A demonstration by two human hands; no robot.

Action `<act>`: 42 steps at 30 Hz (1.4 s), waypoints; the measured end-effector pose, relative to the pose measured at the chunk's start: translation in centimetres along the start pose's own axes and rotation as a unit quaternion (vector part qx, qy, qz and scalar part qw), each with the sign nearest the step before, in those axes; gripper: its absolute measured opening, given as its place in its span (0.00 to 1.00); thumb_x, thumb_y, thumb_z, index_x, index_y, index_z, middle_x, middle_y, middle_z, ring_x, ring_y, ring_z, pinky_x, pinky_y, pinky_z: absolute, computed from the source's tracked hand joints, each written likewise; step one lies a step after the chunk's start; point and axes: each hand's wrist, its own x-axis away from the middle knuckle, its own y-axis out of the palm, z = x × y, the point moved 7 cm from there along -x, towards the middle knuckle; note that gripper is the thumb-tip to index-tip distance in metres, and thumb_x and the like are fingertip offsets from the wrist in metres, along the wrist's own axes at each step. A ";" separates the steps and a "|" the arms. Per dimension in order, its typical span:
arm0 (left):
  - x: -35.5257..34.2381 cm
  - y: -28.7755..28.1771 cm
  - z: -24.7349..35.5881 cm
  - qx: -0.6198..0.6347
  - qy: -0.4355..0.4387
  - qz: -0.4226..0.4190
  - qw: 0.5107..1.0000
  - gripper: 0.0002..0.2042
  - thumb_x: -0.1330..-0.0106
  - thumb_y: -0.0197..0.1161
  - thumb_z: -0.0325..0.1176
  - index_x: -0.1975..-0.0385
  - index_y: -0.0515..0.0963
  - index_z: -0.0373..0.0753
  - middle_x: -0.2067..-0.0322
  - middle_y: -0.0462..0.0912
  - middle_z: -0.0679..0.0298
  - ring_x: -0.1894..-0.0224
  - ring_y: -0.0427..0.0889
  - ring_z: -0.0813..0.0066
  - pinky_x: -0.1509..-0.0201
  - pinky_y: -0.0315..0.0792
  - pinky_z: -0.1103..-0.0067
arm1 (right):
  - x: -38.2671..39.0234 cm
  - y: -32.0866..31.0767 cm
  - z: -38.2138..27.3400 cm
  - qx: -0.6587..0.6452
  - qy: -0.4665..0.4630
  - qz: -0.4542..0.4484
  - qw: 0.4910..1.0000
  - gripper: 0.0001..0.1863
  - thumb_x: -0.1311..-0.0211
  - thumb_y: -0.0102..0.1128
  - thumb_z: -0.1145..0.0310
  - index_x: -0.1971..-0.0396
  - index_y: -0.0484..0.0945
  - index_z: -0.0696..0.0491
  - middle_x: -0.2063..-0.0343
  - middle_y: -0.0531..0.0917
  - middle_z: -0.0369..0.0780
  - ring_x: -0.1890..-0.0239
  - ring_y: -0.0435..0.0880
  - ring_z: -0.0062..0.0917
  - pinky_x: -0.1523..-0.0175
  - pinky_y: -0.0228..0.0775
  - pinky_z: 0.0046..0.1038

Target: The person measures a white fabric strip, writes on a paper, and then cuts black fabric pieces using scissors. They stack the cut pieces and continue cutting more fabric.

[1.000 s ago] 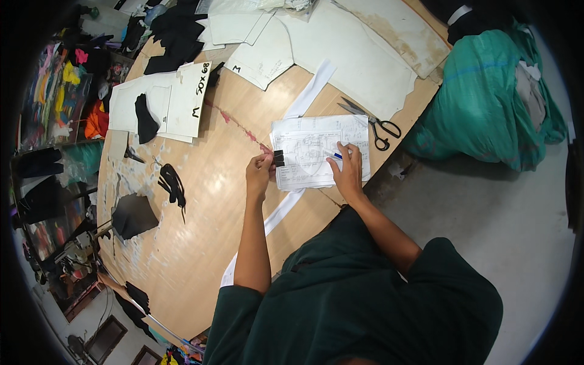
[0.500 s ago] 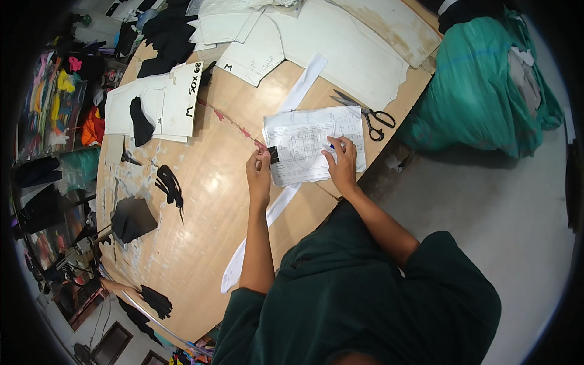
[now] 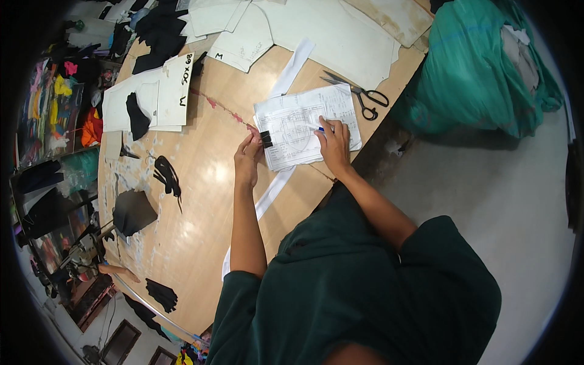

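A stack of drawn and written paper sheets (image 3: 298, 146) lies on the wooden table in front of me, tilted slightly. A black binder clip (image 3: 265, 139) grips its left edge. My left hand (image 3: 246, 159) is closed on that edge, just beside the clip. On the right half of the top sheet rests my right hand (image 3: 335, 145), its fingers bent around a blue pen (image 3: 320, 129); most of the pen is hidden. Black-handled scissors (image 3: 365, 101) lie partly open beyond the stack's upper right corner. A white fabric strip (image 3: 293, 68) runs beneath the papers.
White card patterns (image 3: 331, 39) cover the table's far side; more cards (image 3: 149, 100) lie left. Black cord (image 3: 165, 176) and dark fabric pieces (image 3: 134, 212) are scattered leftward. Another person's hand (image 3: 118, 271) reaches over the lower left edge. A green sack (image 3: 471, 73) stands right.
The view has shifted a little. My left hand sits slightly lower along the papers' edge, beside the clip. The other person's hand has drawn back from the black fabric pieces.
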 end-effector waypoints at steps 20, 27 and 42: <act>-2.0 -1.6 -2.6 0.056 -0.002 0.008 0.998 0.19 0.22 0.68 0.34 0.39 0.78 0.30 0.51 0.89 0.56 0.50 0.89 0.68 0.38 0.82 0.72 | -1.7 -1.9 1.6 -0.163 0.171 0.020 0.971 0.34 0.33 0.70 0.80 0.27 0.71 0.50 0.45 0.82 0.51 0.41 0.83 0.46 0.37 0.76 0.40; -1.5 -0.9 -1.8 0.045 0.003 -0.001 0.999 0.20 0.22 0.69 0.35 0.38 0.77 0.29 0.48 0.88 0.54 0.47 0.88 0.67 0.36 0.81 0.71 | -1.1 -3.6 9.2 -0.277 0.328 0.025 0.903 0.18 0.27 0.68 0.77 0.40 0.80 0.62 0.50 0.89 0.43 0.50 0.86 0.26 0.44 0.76 0.28; 16.8 -12.1 -4.9 -0.494 0.266 0.234 0.794 0.20 0.23 0.64 0.34 0.35 0.77 0.34 0.35 0.79 0.46 0.32 0.76 0.45 0.26 0.68 0.57 | -0.4 -6.2 6.9 -0.564 0.335 -0.097 0.749 0.20 0.21 0.63 0.72 0.35 0.77 0.60 0.44 0.87 0.41 0.43 0.85 0.26 0.38 0.75 0.30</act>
